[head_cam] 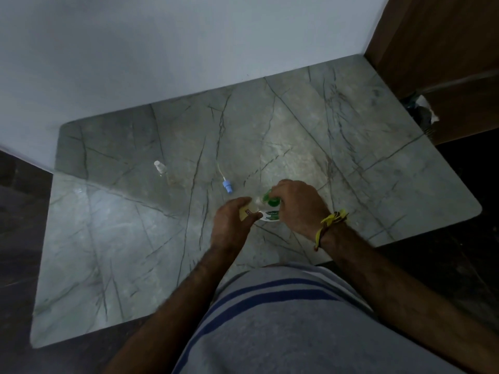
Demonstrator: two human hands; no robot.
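Gripping the bottle (270, 215) with the left hand (233, 222), fingers curled round its body, right of the table's (108, 238) middle and toward the near edge. Closing the right hand (298, 206) over the green cap (271, 203), fingers wrapping it from above. Unclear whether resting on the table or lifted. Lying just left and far of the hands, a blue pump (227, 186), tube pointing far. Standing farther left, well apart, a small clear vial (159, 167).
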